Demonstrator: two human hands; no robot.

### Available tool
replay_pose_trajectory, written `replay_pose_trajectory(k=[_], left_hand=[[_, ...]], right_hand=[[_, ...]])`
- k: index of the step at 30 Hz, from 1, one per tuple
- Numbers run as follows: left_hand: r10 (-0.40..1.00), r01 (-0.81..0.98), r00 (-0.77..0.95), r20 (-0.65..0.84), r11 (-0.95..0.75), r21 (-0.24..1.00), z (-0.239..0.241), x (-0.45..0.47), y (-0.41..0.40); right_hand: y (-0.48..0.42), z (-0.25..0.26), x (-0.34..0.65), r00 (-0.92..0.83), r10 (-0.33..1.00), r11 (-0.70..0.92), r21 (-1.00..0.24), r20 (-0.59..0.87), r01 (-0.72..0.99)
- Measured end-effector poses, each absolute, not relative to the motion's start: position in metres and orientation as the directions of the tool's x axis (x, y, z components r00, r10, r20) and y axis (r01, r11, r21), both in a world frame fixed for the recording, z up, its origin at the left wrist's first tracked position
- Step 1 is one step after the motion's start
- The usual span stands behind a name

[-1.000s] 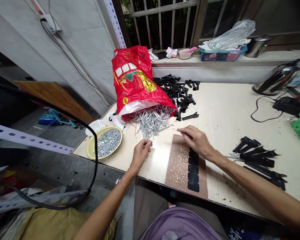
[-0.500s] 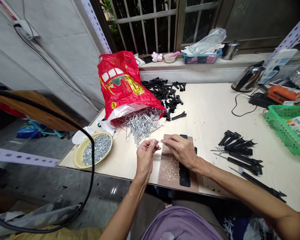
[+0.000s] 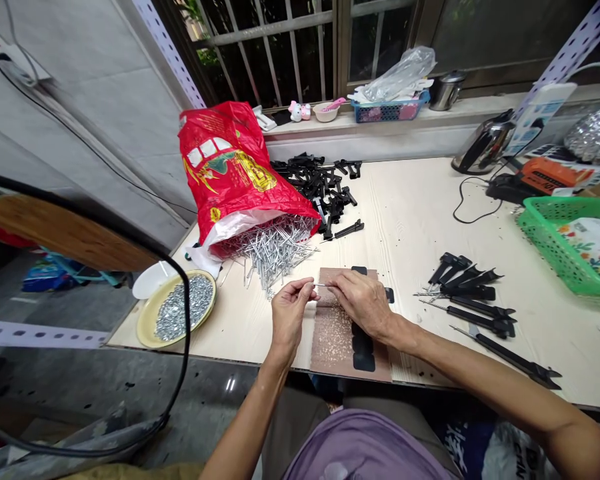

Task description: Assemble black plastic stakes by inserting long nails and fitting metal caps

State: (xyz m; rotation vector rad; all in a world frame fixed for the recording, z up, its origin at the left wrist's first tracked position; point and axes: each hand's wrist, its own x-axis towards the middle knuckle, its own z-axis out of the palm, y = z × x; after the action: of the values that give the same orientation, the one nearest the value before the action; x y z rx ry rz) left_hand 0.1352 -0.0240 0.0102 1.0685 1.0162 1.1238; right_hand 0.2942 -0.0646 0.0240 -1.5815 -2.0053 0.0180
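Observation:
Both hands meet above a brown board (image 3: pixel 383 368) at the table's front edge. My left hand (image 3: pixel 288 317) is closed, thumb and fingers pinching the left end of a thin metal pin (image 3: pixel 321 285). The pin's other end sits between the fingertips of my right hand (image 3: pixel 365 305), which is closed as well. Pale speckles and a column of black squares (image 3: pixel 364 359) cover parts of the board below. Beyond my left hand, a heap of similar silvery pins (image 3: pixel 273 257) spills from a red bag (image 3: pixel 240 167).
A yellow bowl (image 3: pixel 144 333) of small shiny metal pieces stands left. Black plastic parts (image 3: pixel 325 183) are piled behind the bag. Several black pieces with metal shafts (image 3: pixel 510 357) lie right, near a green basket (image 3: pixel 545 250). A black cable (image 3: pixel 186 333) hangs in front at left.
The camera view has shifted slightly, so the table contents appear further left. Slightly more of the pin shows between my hands; both keep their pinch.

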Motion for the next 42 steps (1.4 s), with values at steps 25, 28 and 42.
replay_pose_trajectory(k=[25,28,42], left_hand=[[0.962,-0.068,0.245,-0.118,0.138,0.988,0.004,0.140,-0.022],[0.947,-0.126,0.272,-0.173,0.213,0.969,0.003,0.144,-0.022],[0.924,0.018,0.323,-0.202,0.208,0.978,0.009,0.153,-0.017]], right_hand=[[-0.070,0.011,0.304,-0.123,0.914,0.273,-0.362,0.385,0.891],[-0.071,0.008,0.304,-0.166,0.856,0.283,-0.174,0.490,0.943],[-0.073,0.010,0.322,-0.071,0.973,0.163,-0.431,0.220,0.887]])
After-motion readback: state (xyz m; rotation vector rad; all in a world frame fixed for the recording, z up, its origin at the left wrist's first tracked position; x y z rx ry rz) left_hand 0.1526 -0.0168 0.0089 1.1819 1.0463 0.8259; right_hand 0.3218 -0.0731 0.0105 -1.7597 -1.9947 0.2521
